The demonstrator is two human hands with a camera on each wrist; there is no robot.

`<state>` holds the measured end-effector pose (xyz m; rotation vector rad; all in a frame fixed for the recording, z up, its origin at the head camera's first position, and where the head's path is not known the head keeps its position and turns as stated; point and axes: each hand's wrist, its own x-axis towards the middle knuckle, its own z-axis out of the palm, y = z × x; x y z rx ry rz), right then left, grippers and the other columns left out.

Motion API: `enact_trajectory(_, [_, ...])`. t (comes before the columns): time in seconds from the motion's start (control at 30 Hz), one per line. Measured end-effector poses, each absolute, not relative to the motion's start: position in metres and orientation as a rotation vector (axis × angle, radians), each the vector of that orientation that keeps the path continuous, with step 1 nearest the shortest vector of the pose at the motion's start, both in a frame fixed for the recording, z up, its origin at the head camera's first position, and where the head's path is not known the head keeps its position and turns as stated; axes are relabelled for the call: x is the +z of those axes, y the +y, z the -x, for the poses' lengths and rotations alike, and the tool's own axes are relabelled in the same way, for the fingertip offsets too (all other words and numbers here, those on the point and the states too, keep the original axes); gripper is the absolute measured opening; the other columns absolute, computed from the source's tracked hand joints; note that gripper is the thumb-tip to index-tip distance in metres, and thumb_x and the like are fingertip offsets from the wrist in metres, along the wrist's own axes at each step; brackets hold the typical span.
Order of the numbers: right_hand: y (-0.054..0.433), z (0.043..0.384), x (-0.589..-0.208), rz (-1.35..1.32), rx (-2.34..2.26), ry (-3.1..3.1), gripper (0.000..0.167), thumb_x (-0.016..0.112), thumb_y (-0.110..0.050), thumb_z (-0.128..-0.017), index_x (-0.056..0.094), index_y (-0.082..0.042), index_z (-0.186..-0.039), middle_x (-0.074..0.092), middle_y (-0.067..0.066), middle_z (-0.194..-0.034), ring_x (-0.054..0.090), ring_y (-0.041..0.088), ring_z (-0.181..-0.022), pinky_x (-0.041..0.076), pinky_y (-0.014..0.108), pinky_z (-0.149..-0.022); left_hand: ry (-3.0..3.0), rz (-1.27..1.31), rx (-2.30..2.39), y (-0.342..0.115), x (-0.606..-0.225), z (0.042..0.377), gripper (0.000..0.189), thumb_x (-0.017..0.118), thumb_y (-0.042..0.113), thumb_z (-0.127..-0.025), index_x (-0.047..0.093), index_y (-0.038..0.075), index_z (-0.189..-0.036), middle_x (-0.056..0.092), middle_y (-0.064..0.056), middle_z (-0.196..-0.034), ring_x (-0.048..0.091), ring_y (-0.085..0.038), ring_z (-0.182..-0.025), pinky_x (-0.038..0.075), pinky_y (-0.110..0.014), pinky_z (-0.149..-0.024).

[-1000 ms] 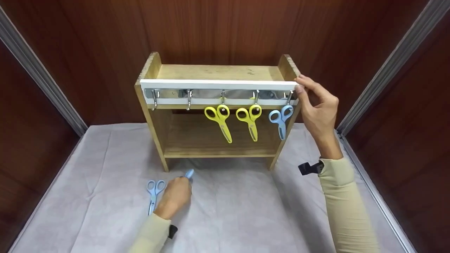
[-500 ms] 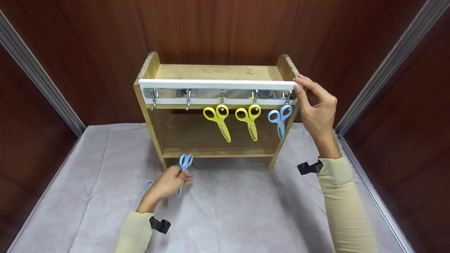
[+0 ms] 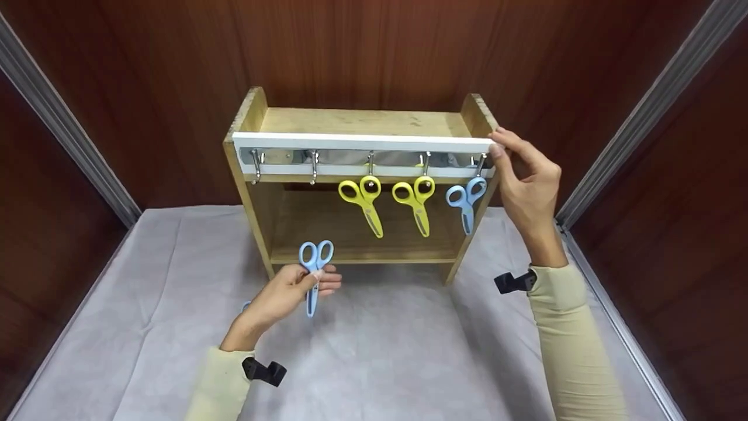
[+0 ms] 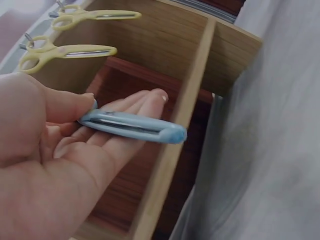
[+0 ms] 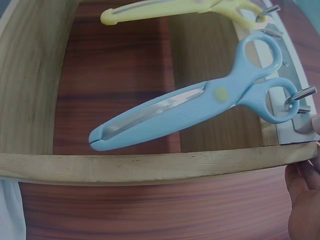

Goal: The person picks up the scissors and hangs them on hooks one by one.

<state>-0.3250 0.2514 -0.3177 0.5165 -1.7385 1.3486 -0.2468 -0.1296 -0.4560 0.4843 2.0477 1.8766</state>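
Head view: left hand (image 3: 286,292) pinches blue scissors (image 3: 314,270), raised; right hand (image 3: 526,181) grips rack (image 3: 362,141) corner.

Head view looks down; wrist views sit close, sharing the wooden rack (image 3: 362,193).

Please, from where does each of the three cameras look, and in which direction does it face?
Head: sits above, looks forward and down at the rack and cloth; both hands and sleeves show.
Left wrist: sits behind the left hand, faces the rack's inside; palm and fingers hold blue scissors.
Right wrist: sits beside the rack's end, looks across its inside at the hung blue scissors; only fingertips of the right hand show.
Shared: the yellow scissors appear in all three views.
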Motion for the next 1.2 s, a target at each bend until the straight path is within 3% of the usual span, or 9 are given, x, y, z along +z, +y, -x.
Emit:
enact_trajectory(0.2, [0.253,0.324,-0.318,-0.518,1.334,-1.746,0.019,0.070,0.004,-0.096,0.079,0.004,-0.114,0.077,0.026,-0.120,0.071,0.021,-0.125,0.056,0.029,-0.112,2.040,-0.559,1.895,-0.127,-0.441,0.244,0.039,0.042,0.013,-0.114,0.053,-0.016,-0.138,0.065,-0.033,-0.139,0.067,-0.038,-0.131,0.059,-0.037,-0.108])
enact_trajectory(0.37, [0.254,0.324,-0.317,-0.528,1.332,-1.741,0.020,0.070,0.005,-0.096,0.079,0.004,-0.114,0.076,0.027,-0.120,0.071,0.026,-0.125,0.056,0.029,-0.112,2.026,-0.609,1.905,-0.125,-0.431,0.245,0.039,0.043,0.014,-0.114,0.053,-0.016,-0.138,0.065,-0.033,-0.139,0.066,-0.041,-0.131,0.059,-0.038,-0.108])
enact_trajectory(0.6, [0.253,0.324,-0.317,-0.523,1.328,-1.753,0.020,0.070,0.004,-0.097,0.078,0.004,-0.115,0.076,0.025,-0.121,0.071,0.020,-0.125,0.057,0.028,-0.111,2.006,-0.633,1.937,-0.122,-0.417,0.246,0.039,0.041,0.012,-0.114,0.053,-0.017,-0.138,0.065,-0.034,-0.137,0.066,-0.043,-0.131,0.059,-0.038,-0.108])
enact_trajectory(0.9, [0.252,0.322,-0.317,-0.511,1.316,-1.757,0.020,0.071,0.004,-0.096,0.079,0.004,-0.114,0.077,0.024,-0.121,0.071,0.022,-0.125,0.056,0.028,-0.112,1.998,-0.690,1.957,-0.124,-0.396,0.250,0.041,0.038,0.011,-0.114,0.051,-0.018,-0.140,0.061,-0.037,-0.141,0.065,-0.042,-0.132,0.059,-0.035,-0.108])
enact_trajectory(1.2, [0.251,0.321,-0.316,-0.508,1.304,-1.767,0.020,0.070,0.004,-0.096,0.079,0.003,-0.115,0.076,0.023,-0.123,0.071,0.019,-0.124,0.056,0.028,-0.111,2.034,-0.761,1.994,-0.123,-0.376,0.252,0.040,0.039,0.011,-0.114,0.053,-0.018,-0.139,0.063,-0.037,-0.138,0.071,-0.032,-0.127,0.059,-0.041,-0.108])
